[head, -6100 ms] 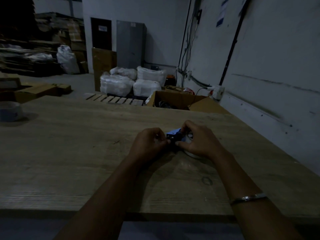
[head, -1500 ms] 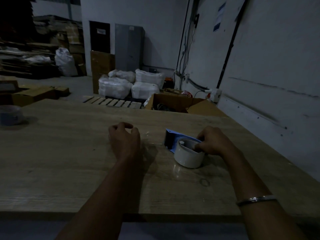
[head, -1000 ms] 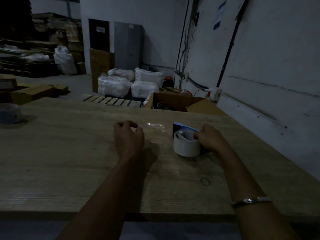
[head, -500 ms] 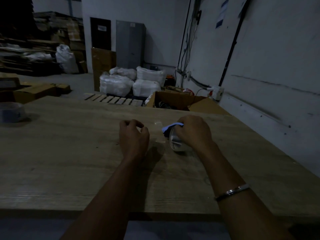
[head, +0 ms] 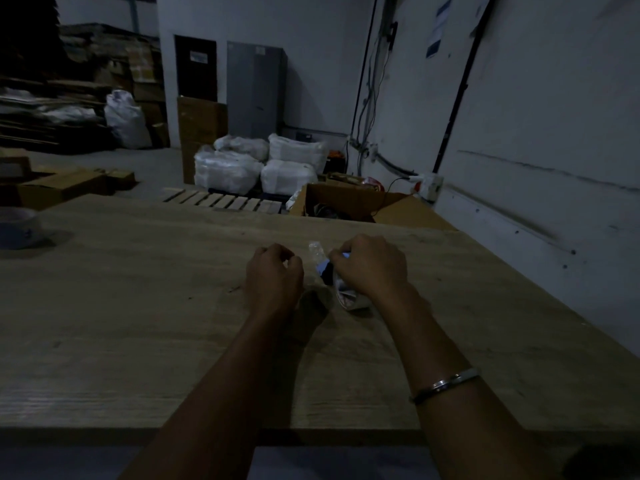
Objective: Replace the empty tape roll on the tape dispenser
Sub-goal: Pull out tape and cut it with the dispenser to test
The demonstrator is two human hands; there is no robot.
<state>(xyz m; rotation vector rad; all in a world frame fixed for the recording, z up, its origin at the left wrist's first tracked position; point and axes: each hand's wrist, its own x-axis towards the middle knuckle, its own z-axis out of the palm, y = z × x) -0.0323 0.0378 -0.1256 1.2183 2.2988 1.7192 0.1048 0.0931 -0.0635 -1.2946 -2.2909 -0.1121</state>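
1. Desk: broad wooden top, pale grain, matte, dimly lit; its near edge runs below both forearms.
2. Room: dim storeroom with a white wall at right carrying dark cables; grey metal cabinet at the back; white sacks on the floor beyond the desk; open cardboard box just past the far desk edge, ahead of the fingers.
3. Spare roll: round, pale, flat on the desk, far to the left of the fingers and well apart from them.
4. Dispenser: blue plastic body, only a small part visible between the two hands, under the right fingers.
5. Tape roll: pale glossy ring, tilted on edge against the desk, mostly covered by the right hand.
6. Tape end: clear, crinkled strip standing up just left of the right fingertips.
7. Right hand: fingers curled over the dispenser and roll, gripping them from above; metal bangle on the wrist.
8. Left hand: fingers loosely curled, thumb near the fingertips, just left of the dispenser; whether they pinch the tape cannot be told.
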